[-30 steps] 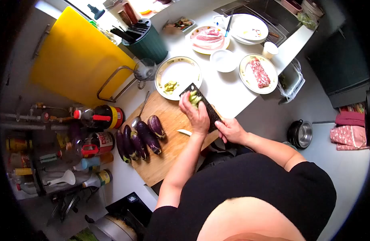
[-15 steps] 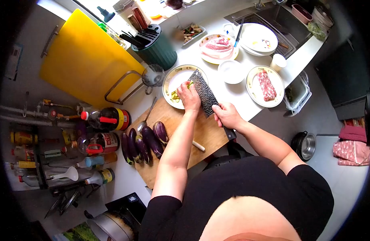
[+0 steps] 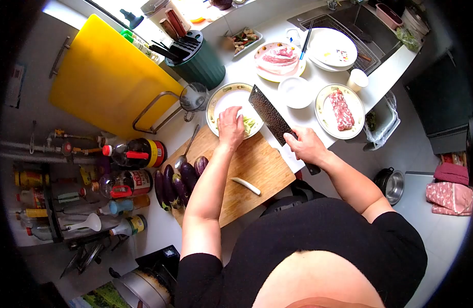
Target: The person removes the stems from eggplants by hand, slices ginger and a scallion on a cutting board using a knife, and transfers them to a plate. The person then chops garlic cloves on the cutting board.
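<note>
My right hand (image 3: 306,146) is wrapped around the handle of a cleaver (image 3: 270,115) with a dark, dimpled blade. The blade tilts up leftward, its tip by the rim of a patterned plate (image 3: 216,100). Over that plate is my left hand (image 3: 231,126), fingers apart and reaching down inside the rim. Pale green cut strips (image 3: 250,124) lie in the plate beside my fingers. On the wooden cutting board (image 3: 241,164) rests a white, stalk-like piece (image 3: 245,186). Several purple eggplants (image 3: 170,187) and a metal spoon (image 3: 181,160) lie on the board's left side, partly behind my left forearm.
Behind are a plate of raw meat (image 3: 278,59), a white bowl (image 3: 296,92) and stacked plates (image 3: 326,43). More raw meat (image 3: 341,110) sits on a plate at right, near a paper cup (image 3: 357,80). A green knife holder (image 3: 200,66) and yellow board (image 3: 111,77) stand left.
The cleaver has moved right, away from my left hand and off the plate. My left hand has shifted left and lowered its fingers; green strips now show at the plate's right side.
</note>
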The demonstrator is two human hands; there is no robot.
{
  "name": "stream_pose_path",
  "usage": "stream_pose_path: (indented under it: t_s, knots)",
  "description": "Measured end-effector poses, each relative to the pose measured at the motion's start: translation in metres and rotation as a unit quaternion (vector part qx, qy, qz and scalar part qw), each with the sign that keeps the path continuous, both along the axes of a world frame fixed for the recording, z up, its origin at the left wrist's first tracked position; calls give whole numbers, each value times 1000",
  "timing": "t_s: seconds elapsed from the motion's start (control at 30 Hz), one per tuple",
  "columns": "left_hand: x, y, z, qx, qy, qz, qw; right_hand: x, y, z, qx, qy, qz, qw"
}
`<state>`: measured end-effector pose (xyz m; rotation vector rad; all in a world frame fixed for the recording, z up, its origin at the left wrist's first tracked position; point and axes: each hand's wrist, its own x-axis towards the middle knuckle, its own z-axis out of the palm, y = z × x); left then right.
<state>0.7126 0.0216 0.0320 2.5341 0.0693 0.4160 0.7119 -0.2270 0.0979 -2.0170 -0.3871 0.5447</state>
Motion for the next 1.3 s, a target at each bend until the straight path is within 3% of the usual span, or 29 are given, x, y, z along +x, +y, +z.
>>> stream_pose_path:
  t_s: [0.1,0.17,0.27,0.43,0.63,0.7,0.77,0.83,0.97,1.07,1.23,1.3]
  knots:
    - [0,-1,17,0,-59,-33,998,-2,0,17,2,44,15,999]
    - [-4,-10,23,137,-57,-85,985,-3,2,19,20,87,15,996]
    - [-15,-8,5,189,-58,-90,976,-4,4,15,83,135,12,987]
    - [-33,10,10,237,51,-90,966,-8,-2,15,91,121,2,989]
    - [-41,24,33,186,-90,-21,978,-14,-8,16,9,-2,11,1000]
    - [-54,28,41,100,-47,-37,993,-17,-15,13,-8,-34,22,999]
    - [-79,27,46,110,-60,-47,991,-23,-24,13,-12,-77,40,996]
    - [-105,26,49,40,8,-172,984,-27,-36,12,-15,-124,64,990]
    - [-156,18,37,55,104,-197,973,-42,-51,19,-38,-114,108,987]
    - [-171,14,26,65,153,-192,967,-51,-53,13,-26,-132,166,977]
    - [-184,-11,17,104,117,-128,979,-68,-46,7,-70,-151,207,964]
    - [-192,-26,13,71,20,41,996,-71,-43,1,-93,-190,230,950]
